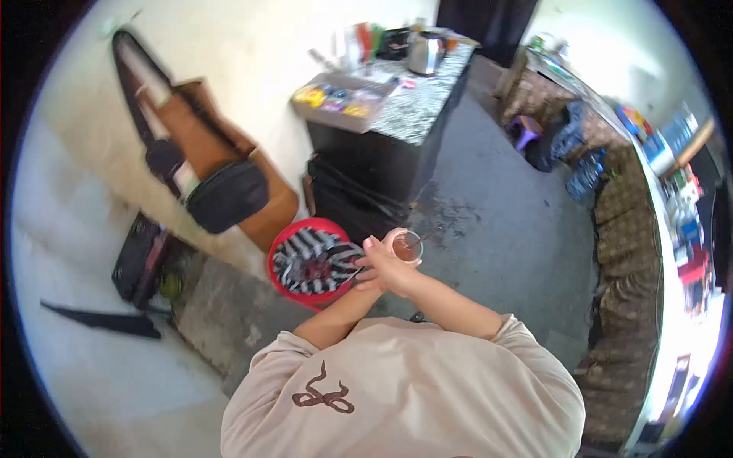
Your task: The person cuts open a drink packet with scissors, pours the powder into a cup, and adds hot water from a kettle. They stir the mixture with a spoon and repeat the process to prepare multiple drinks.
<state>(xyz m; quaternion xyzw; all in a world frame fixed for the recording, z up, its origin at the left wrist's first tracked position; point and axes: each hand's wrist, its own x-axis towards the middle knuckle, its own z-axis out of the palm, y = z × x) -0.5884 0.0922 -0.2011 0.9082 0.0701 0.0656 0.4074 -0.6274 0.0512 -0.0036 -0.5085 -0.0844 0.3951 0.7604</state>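
Note:
A clear glass [408, 246] with reddish-brown drink stands out in front of the chest, with a thin dark thing in it, perhaps a spoon handle. Wrapped round the glass from beneath is my left hand [390, 240], partly hidden. My right hand [385, 273] crosses over the left wrist, its fingers apart and pointing left, with nothing seen in them. Just beyond those fingertips is a red basin [276, 287] holding black-and-white striped cloth [309, 256].
A speckled counter [416, 99] bears a metal kettle [426, 53] and a tray of small packets [336, 114]. Bags [229, 196] hang on the left wall. At right are a purple stool [525, 130], a water bottle [586, 175] and a curtained, cluttered counter [626, 244].

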